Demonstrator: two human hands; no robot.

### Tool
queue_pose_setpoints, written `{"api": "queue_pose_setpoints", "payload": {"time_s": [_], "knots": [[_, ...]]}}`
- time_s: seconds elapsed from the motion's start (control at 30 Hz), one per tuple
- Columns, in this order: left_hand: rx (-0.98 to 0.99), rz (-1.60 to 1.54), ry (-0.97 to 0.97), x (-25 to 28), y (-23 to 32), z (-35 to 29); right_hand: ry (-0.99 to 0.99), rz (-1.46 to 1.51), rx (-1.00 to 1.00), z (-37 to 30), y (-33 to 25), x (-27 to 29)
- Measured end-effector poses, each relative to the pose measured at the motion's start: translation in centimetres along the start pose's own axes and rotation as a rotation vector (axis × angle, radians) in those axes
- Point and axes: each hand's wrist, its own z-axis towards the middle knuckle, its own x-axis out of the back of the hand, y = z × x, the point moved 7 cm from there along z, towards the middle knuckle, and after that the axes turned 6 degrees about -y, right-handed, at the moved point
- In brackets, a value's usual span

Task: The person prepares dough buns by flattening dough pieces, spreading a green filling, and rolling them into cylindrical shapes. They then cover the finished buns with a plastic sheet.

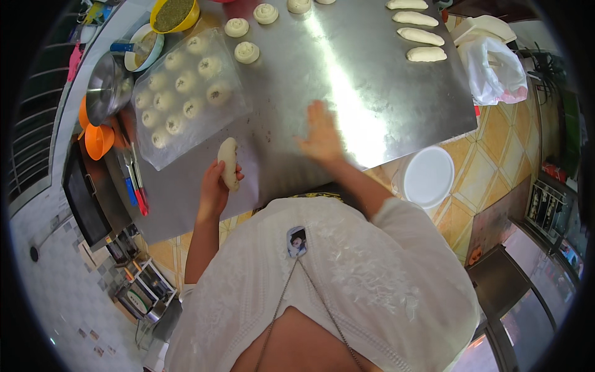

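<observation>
My left hand (214, 186) is closed round the lower part of a long pale dough roll (227, 155), holding it upright above the near edge of the steel table (291, 93). To its right, my right hand (321, 136) is over the bare metal, fingers spread and slightly blurred; nothing shows in it. Whether its palm touches the surface I cannot tell. Several coiled dough rounds (246, 53) sit farther back on the table. Along the far right lie several similar dough rolls (420, 35) in a column.
Left of my hands, a clear plastic sheet (149, 162) covers several round filled buns (186, 82). Beyond are a yellow bowl (193, 17) of green filling, a metal bowl (106, 93), an orange bowl (99, 141) and tongs (137, 180). A white bucket (427, 177) stands off the right edge.
</observation>
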Motion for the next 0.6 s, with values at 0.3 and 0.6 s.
{"api": "queue_pose_setpoints", "payload": {"time_s": [0.3,0.6], "knots": [[-0.010,0.443,-0.301,-8.9,2.7,8.1,-0.294,1.494,-0.268,8.6,-3.2,0.8],[0.179,0.357,-0.201,-11.0,-4.3,19.9,0.100,0.010,-0.049,14.7,2.9,7.6]]}}
